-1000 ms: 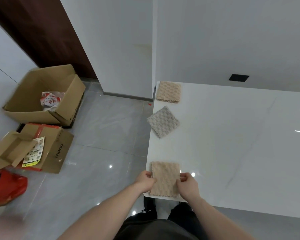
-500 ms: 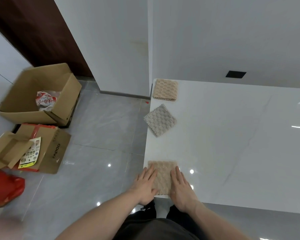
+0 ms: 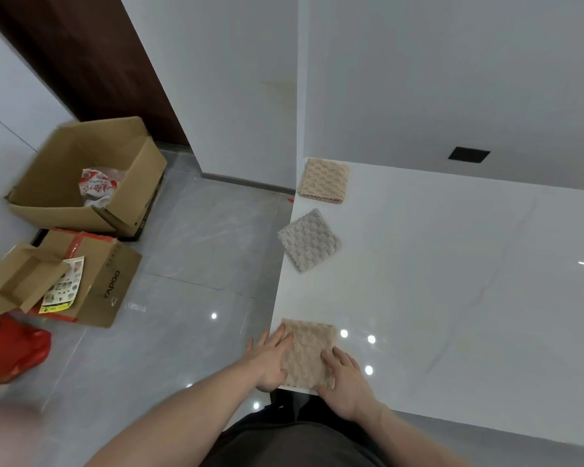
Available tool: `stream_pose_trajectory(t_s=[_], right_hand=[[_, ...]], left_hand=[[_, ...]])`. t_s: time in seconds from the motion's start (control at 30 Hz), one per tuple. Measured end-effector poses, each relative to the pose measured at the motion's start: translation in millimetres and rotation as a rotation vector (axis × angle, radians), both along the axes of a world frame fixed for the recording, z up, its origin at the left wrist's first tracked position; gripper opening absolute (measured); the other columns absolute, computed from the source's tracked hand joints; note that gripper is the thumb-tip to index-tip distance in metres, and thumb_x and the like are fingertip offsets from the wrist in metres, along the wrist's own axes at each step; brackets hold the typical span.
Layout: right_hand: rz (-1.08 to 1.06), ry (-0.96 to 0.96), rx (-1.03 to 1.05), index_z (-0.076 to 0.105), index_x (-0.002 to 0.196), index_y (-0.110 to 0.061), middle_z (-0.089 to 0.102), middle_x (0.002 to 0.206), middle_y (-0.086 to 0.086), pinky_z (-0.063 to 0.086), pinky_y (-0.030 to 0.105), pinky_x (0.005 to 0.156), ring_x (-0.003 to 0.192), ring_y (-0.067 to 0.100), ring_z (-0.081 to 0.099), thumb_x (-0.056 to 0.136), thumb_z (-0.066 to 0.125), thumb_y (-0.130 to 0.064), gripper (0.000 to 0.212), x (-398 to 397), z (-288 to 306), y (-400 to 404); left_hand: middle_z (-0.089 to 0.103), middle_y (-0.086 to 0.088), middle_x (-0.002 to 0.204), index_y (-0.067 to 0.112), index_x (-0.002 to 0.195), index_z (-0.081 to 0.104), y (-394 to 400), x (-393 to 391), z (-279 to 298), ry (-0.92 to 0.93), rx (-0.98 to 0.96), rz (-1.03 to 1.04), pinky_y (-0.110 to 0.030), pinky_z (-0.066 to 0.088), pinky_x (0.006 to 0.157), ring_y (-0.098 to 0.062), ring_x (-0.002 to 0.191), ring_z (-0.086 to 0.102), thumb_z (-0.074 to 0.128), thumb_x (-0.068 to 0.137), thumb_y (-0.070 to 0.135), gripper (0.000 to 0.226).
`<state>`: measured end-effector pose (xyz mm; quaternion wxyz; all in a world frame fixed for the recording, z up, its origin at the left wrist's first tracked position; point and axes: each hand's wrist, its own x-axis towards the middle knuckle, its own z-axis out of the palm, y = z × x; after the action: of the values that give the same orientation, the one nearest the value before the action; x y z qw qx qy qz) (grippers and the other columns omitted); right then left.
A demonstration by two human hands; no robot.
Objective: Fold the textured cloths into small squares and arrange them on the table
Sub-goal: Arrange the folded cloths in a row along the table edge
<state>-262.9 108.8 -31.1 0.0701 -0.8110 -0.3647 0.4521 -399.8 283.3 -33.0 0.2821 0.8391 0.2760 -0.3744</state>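
A beige waffle-textured cloth folded into a small square (image 3: 309,352) is laid flat at the near left corner of the glossy white marble-look table (image 3: 452,298). The left hand (image 3: 272,360) is spread flat with fingers extended over the cloth's left edge, and the right hand (image 3: 346,379) is pressed flat over its near right corner; nothing is gripped by either hand, both palms being open against the fabric. Farther along the table's left edge, a grey waffle-textured folded cloth (image 3: 309,240) is seen turned at an angle, its corner slightly overhanging the edge. Beyond it, at the far left corner beside the white wall, a second beige folded cloth (image 3: 324,180) is set squarely. The three cloths are kept well apart. On the grey tiled floor to the left, an open brown cardboard box (image 3: 81,176) and a smaller brown carton with red tape (image 3: 91,281) are seen.
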Motion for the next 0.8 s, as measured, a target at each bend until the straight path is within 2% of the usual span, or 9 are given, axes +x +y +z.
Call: stream_pose_trajectory(t_s=[0.1, 0.2, 0.27, 0.4, 0.5, 0.6, 0.73, 0.8], right_hand=[[-0.11, 0.017, 0.041, 0.056, 0.142, -0.028, 0.038, 0.153, -0.002, 0.032, 0.03, 0.118, 0.145, 0.023, 0.032, 0.083, 0.061, -0.047, 0.062, 21, 11, 14], [-0.208, -0.006, 0.116, 0.066, 0.127, -0.029, 0.044, 0.14, -0.007, 0.037, 0.026, 0.109, 0.134, 0.021, 0.043, 0.086, 0.06, -0.04, 0.043, 43, 17, 36], [-0.244, -0.024, 0.149, 0.065, 0.127, -0.028, 0.046, 0.14, -0.006, 0.038, 0.026, 0.105, 0.132, 0.021, 0.045, 0.089, 0.061, -0.035, 0.039, 57, 24, 51], [-0.365, 0.017, 0.194, 0.059, 0.133, -0.024, 0.046, 0.142, -0.004, 0.042, 0.024, 0.093, 0.124, 0.018, 0.053, 0.09, 0.063, -0.03, 0.044, 82, 32, 90], [-0.541, 0.11, 0.2, 0.051, 0.142, -0.02, 0.05, 0.145, 0.001, 0.047, 0.031, 0.096, 0.12, 0.019, 0.058, 0.092, 0.064, -0.033, 0.054, 97, 31, 122], [-0.764, 0.239, 0.179, 0.044, 0.148, -0.021, 0.053, 0.144, 0.001, 0.046, 0.032, 0.095, 0.124, 0.022, 0.057, 0.095, 0.065, -0.034, 0.059, 106, 29, 150], [-0.86, 0.305, 0.163, 0.034, 0.155, -0.022, 0.051, 0.146, 0.001, 0.046, 0.034, 0.094, 0.123, 0.025, 0.058, 0.096, 0.064, -0.035, 0.067, 116, 21, 179], [-0.907, 0.329, 0.157, 0.031, 0.157, -0.023, 0.053, 0.145, 0.001, 0.051, 0.041, 0.101, 0.122, 0.028, 0.06, 0.095, 0.064, -0.038, 0.072, 120, 10, 190]], left_hand=[[-0.005, 0.002, 0.171, 0.029, 0.163, 0.01, 20, 16, 17, -0.076, 0.036, 0.115, -0.046, 0.007, 0.127, -0.027, 0.157, 0.0, 0.048, 0.093, 0.022, 0.08], [0.019, 0.001, 0.167, 0.024, 0.157, 0.03, 47, 34, 34, -0.253, 0.12, 0.268, -0.039, 0.023, 0.123, -0.025, 0.151, 0.022, 0.053, 0.092, 0.022, 0.069], [0.026, 0.001, 0.164, 0.023, 0.154, 0.036, 67, 47, 42, -0.298, 0.147, 0.329, -0.037, 0.027, 0.121, -0.026, 0.148, 0.028, 0.056, 0.09, 0.024, 0.068], [0.033, -0.002, 0.158, 0.021, 0.151, 0.041, 116, 80, 52, -0.326, 0.145, 0.376, -0.035, 0.029, 0.12, -0.026, 0.146, 0.033, 0.059, 0.088, 0.027, 0.067], [0.036, -0.004, 0.156, 0.018, 0.151, 0.041, 152, 111, 56, -0.337, 0.123, 0.375, -0.034, 0.031, 0.119, -0.026, 0.144, 0.036, 0.06, 0.09, 0.024, 0.064], [0.037, -0.005, 0.154, 0.019, 0.151, 0.04, 183, 142, 55, -0.307, 0.107, 0.368, -0.037, 0.033, 0.118, -0.028, 0.141, 0.04, 0.061, 0.092, 0.032, 0.063], [0.04, -0.008, 0.152, 0.021, 0.151, 0.041, 214, 172, 42, -0.257, 0.06, 0.376, -0.042, 0.037, 0.116, -0.031, 0.138, 0.043, 0.059, 0.091, 0.037, 0.065], [0.04, -0.009, 0.154, 0.021, 0.152, 0.039, 223, 181, 36, -0.23, 0.033, 0.374, -0.042, 0.037, 0.117, -0.032, 0.139, 0.042, 0.061, 0.091, 0.037, 0.067]])
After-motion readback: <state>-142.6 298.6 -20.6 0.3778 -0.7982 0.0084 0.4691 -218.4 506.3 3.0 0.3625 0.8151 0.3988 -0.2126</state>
